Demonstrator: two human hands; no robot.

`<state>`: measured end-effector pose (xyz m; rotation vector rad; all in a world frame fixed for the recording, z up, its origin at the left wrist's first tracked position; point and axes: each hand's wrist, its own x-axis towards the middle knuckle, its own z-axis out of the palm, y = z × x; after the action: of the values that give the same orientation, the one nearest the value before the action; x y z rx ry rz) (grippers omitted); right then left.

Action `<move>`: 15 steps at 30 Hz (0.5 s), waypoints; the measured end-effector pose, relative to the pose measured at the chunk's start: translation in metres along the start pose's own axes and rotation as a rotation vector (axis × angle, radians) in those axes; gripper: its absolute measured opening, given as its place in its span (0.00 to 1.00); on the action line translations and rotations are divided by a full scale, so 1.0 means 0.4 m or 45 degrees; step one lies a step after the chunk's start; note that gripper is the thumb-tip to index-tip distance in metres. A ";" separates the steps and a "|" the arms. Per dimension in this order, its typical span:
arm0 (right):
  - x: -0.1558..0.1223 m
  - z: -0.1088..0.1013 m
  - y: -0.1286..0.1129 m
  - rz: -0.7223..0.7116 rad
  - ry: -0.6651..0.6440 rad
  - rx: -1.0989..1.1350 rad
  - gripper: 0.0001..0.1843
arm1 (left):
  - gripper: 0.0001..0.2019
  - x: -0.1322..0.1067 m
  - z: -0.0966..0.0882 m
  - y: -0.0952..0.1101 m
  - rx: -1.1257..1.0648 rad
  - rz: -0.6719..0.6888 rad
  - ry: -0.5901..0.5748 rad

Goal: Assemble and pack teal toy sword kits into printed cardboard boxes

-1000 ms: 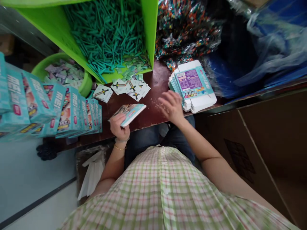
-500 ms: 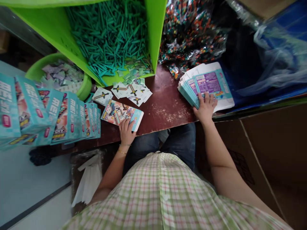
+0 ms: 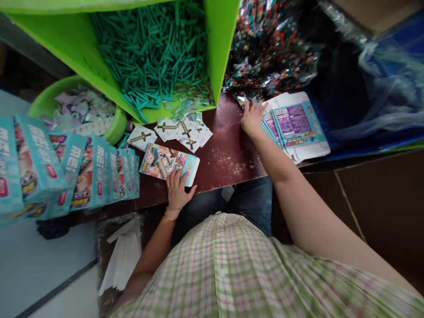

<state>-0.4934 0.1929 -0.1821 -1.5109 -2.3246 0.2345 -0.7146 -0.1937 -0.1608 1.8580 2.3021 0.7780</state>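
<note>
My left hand (image 3: 178, 190) lies with its fingers stretched out on the lower end of a flat, printed teal box (image 3: 158, 161) at the table's front edge. My right hand (image 3: 253, 119) is at the left side of a fanned stack of flattened teal and purple boxes (image 3: 294, 123). Its fingers are apart and reach toward a small clear bag of coloured beads (image 3: 243, 100); whether they touch it I cannot tell. Just beyond are more bead bags (image 3: 274, 53). Several cards with pixel swords (image 3: 185, 129) lie behind the flat box.
A green bin (image 3: 222, 53) full of teal stick-like pieces (image 3: 155, 53) stands at the back, with small green packets at its front. Left of it sits a green basin (image 3: 119, 121) of small packets. Upright teal boxes (image 3: 96, 172) line the left. Clear plastic (image 3: 391, 84) covers the right side.
My right hand has left the top of the stacked boxes and moved left and away from me, toward the bead bags. My left hand stays on the flat box, its thumb now spread wider.
</note>
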 end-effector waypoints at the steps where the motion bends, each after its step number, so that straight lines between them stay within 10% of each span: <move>1: 0.043 0.014 -0.004 0.080 0.020 -0.005 0.30 | 0.27 -0.002 -0.001 -0.003 -0.024 0.005 0.031; 7: 0.079 -0.084 -0.036 0.247 0.086 0.006 0.22 | 0.16 0.011 -0.005 0.033 -0.258 0.046 0.400; 10: -0.131 -0.171 -0.111 0.041 0.177 0.179 0.20 | 0.23 0.061 0.016 0.109 -0.742 -0.072 0.196; 15: -0.524 -0.227 -0.225 -0.860 -0.214 0.497 0.14 | 0.29 0.173 0.135 0.229 -1.637 -0.673 -0.213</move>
<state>-0.4584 -0.0398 -0.1120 -0.4995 -2.5693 0.6003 -0.6309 -0.0988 -0.1509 0.6648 1.3702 1.4027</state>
